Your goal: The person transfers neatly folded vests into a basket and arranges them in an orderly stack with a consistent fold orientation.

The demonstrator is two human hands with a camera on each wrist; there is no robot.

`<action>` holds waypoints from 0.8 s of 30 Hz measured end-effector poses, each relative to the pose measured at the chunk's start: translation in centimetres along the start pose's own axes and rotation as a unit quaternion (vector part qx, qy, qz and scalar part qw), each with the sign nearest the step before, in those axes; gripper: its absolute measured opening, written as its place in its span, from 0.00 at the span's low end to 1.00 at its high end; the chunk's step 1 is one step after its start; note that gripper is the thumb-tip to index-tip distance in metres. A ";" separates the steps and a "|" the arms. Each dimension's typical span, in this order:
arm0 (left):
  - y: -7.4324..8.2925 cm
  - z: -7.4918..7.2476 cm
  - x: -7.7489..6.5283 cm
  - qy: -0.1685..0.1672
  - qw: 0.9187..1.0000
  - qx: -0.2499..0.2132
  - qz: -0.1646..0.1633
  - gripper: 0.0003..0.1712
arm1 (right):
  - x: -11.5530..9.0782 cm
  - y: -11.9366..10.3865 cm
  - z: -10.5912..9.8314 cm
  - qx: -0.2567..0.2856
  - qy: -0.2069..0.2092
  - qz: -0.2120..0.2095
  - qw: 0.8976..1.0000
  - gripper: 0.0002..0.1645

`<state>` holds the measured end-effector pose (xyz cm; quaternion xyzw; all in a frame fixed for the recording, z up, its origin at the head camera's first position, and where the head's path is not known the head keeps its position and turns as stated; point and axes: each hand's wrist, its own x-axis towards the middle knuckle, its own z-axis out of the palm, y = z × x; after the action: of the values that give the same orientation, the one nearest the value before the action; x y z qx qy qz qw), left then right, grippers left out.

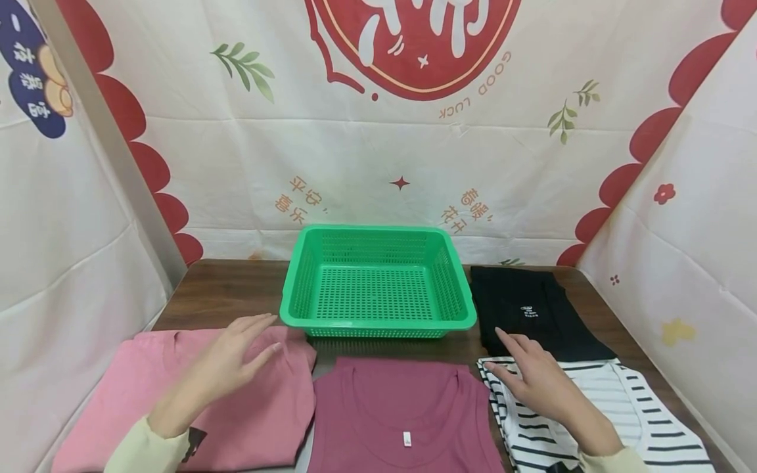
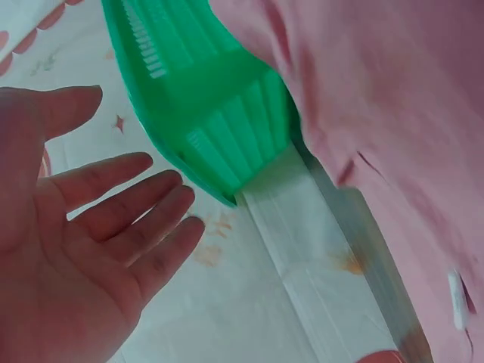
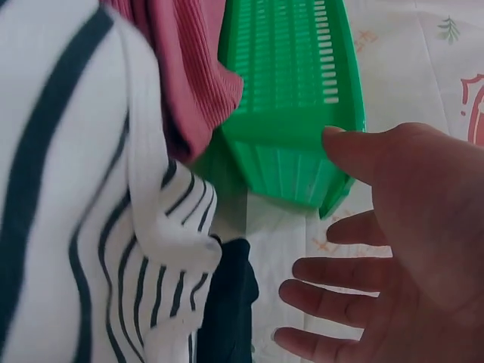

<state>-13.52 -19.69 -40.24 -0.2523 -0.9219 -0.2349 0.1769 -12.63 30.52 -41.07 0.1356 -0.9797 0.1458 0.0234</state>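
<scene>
My left hand (image 1: 239, 355) hovers over a folded pink garment (image 1: 254, 410), fingers extended and holding nothing. In the left wrist view its palm faces the camera with the fingers spread. On the other side, my right hand (image 1: 541, 381) is over a black-and-white striped garment (image 1: 609, 401), its fingertips by the edge of a folded black garment (image 1: 520, 309). The right wrist view shows those fingers apart, with nothing between them. Between the hands lies a folded mauve sleeveless top (image 1: 402, 407) with a small white label. Behind it sits a green plastic basket (image 1: 375, 295) with nothing inside.
All of this rests on a dark brown wooden table (image 1: 227, 289). A white printed cloth (image 1: 378, 157) with red scalloped trim hangs behind the table, and similar cloth (image 1: 65, 263) closes off both sides.
</scene>
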 end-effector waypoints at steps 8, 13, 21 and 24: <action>1.7 1.1 0.2 0.017 0.999 0.003 0.049 0.24 | -0.5 -0.5 0.7 0.025 -0.028 0.002 0.999 0.42; 2.2 2.1 0.2 0.014 0.998 -0.004 0.063 0.24 | -0.8 -0.4 1.1 0.035 -0.051 0.010 0.998 0.43; 3.6 3.1 0.6 -0.020 0.997 -0.036 0.062 0.19 | -1.2 -0.9 1.9 0.038 -0.055 0.020 0.998 0.42; 4.1 3.6 1.1 -0.052 0.995 -0.064 0.047 0.18 | -1.2 -1.2 2.3 0.044 -0.042 0.020 0.998 0.39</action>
<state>-12.87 -14.23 -41.33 -0.3186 -0.9000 -0.2711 0.1228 -11.16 29.05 -43.05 0.1232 -0.9749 0.1836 -0.0268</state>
